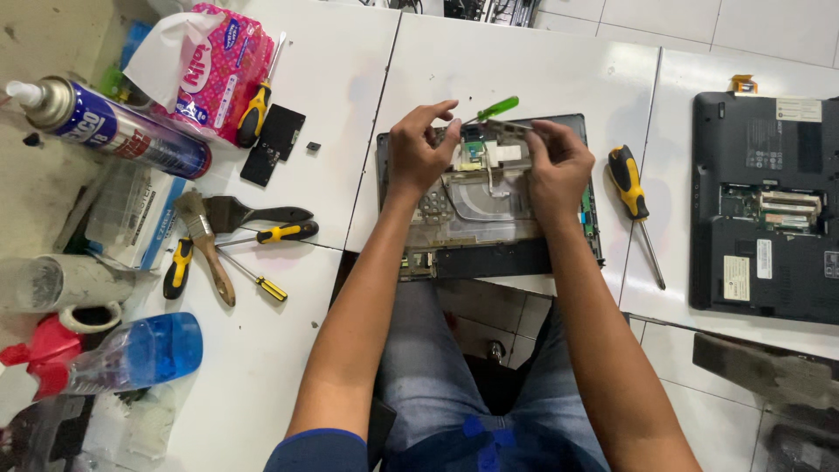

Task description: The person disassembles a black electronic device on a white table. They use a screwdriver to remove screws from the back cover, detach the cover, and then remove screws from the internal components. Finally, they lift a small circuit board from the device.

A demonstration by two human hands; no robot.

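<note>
Grey laptop panel (489,214) lies under both hands; left hand (418,149) and right hand (552,164) seemingly pinch its parts.

- At the upper left of the frame you have a pink tissue pack (214,70) with a white tissue sticking out, and a yellow-handled screwdriver (256,109) leaning against it.
- Left of that lies a spray can (114,127) on its side, nozzle toward the left edge.
- Just right of the tissue pack sit a black flat cover (273,144) and a tiny black chip (313,146).
- At centre left you see a paintbrush (205,245), a black brush (249,212) and two small yellow-and-black screwdrivers (284,233) crossing one another.
- At lower left lies a blue spray bottle (131,354) with a red trigger.
- Right of centre rests a larger yellow-and-black screwdriver (634,197).
- At the right edge lies an upturned black laptop (765,210), one compartment open.
</note>
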